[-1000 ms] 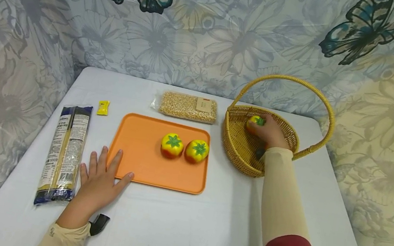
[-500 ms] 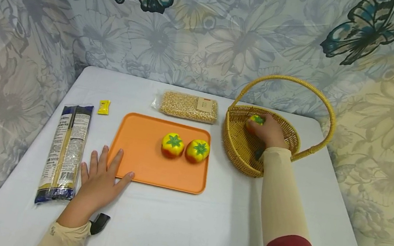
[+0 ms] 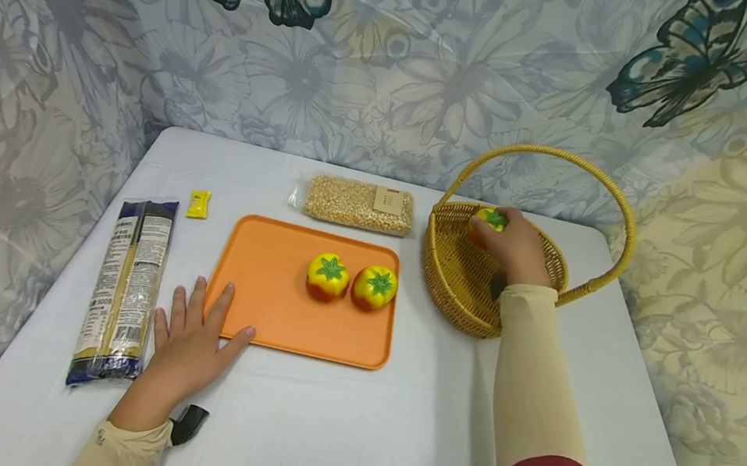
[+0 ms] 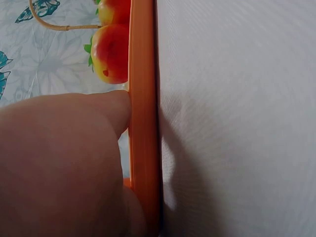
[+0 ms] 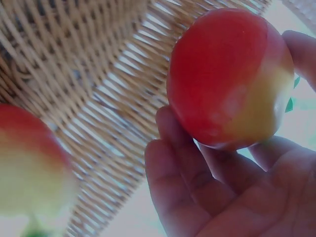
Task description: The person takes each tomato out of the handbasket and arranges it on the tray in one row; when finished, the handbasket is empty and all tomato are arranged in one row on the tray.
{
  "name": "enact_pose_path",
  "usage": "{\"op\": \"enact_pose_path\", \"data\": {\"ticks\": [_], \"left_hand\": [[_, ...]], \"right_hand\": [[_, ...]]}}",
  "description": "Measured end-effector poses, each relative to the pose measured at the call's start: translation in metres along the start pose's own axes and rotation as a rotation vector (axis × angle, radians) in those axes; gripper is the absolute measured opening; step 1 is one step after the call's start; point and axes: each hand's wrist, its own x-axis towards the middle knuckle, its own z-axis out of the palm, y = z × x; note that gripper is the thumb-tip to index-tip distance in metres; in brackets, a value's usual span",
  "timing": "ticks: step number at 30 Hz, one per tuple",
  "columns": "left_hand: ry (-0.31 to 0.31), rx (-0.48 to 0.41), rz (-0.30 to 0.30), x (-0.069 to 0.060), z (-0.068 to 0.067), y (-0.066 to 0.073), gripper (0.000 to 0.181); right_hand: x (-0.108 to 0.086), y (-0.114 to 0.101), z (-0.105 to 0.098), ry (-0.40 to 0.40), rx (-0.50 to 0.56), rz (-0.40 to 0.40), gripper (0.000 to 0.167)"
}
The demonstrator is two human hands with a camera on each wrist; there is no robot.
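Observation:
My right hand (image 3: 519, 246) grips a red-and-yellow fruit with green leaves (image 3: 491, 219) inside the wicker basket (image 3: 458, 291). In the right wrist view, thumb and fingers curl round that fruit (image 5: 229, 79), and another like it (image 5: 29, 168) lies at the left, blurred. My left hand (image 3: 190, 355) rests spread, its fingers on the near left corner of the orange tray (image 3: 265, 305). Two similar fruits (image 3: 328, 277) (image 3: 375, 288) sit side by side on the tray's right half. Against the tray's rim (image 4: 143, 118) lies a left-hand digit (image 4: 111, 108) in the left wrist view.
A long clear-and-blue packet (image 3: 124, 295) lies left of the tray, with a small yellow wrapped piece (image 3: 198, 204) above it. Behind the tray is a bag of pale grains (image 3: 349, 202). The basket's tall handle (image 3: 561, 154) arches up near the patterned backdrop.
My right hand and the fruit in it have risen slightly in the basket. The left hand stays in place on the tray.

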Motion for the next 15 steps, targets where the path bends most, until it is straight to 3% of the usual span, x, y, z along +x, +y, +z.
{"op": "enact_pose_path", "data": {"ticks": [8, 15], "left_hand": [[-0.014, 0.015, -0.010, -0.001, -0.002, 0.002, 0.093], [-0.031, 0.016, -0.011, -0.001, -0.003, 0.003, 0.093]], "right_hand": [[-0.019, -0.027, -0.016, 0.081, 0.053, -0.073, 0.096], [-0.033, -0.055, -0.020, 0.085, 0.056, -0.134, 0.096]]}}
